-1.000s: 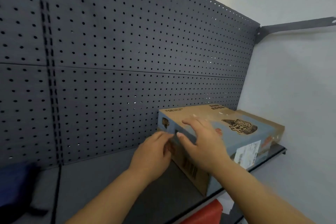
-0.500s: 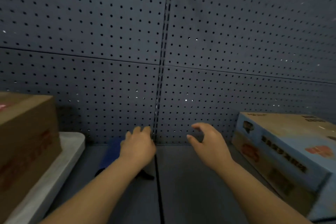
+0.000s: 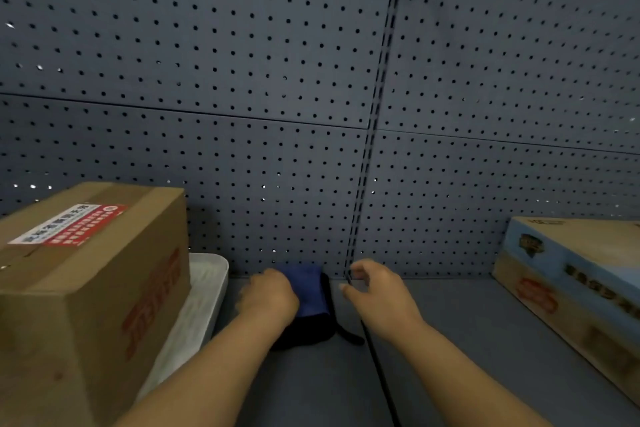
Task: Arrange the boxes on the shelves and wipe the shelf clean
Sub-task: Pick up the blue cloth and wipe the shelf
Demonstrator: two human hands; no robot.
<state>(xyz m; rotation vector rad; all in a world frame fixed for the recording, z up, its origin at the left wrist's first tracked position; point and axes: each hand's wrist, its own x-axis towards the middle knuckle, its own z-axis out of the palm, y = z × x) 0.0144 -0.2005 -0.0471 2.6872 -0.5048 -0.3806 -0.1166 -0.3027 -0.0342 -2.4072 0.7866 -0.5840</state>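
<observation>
Through the head camera, the left hand (image 3: 268,298) is down on the near-left edge of the blue cloth (image 3: 310,288). The cloth lies bunched on the shelf (image 3: 467,340), right against the pegboard back (image 3: 242,114). The left hand's fingers are blurred and turned away, so I cannot tell whether they have closed on the fabric or only rest on it. The right hand (image 3: 381,298) hovers just beside the cloth, its fingers loosely bent and holding nothing.

The brown box (image 3: 90,270) stands on a white tray (image 3: 207,288) close to the left hand. A broad sweep that way would likely knock the tray and shift the box with it. If only one edge of the cloth is caught, it may drag along in a lump and clean very little. The blue-and-tan box (image 3: 571,274) lies at the right, well apart from both hands, and looks safe unless the wiping reaches that far.
</observation>
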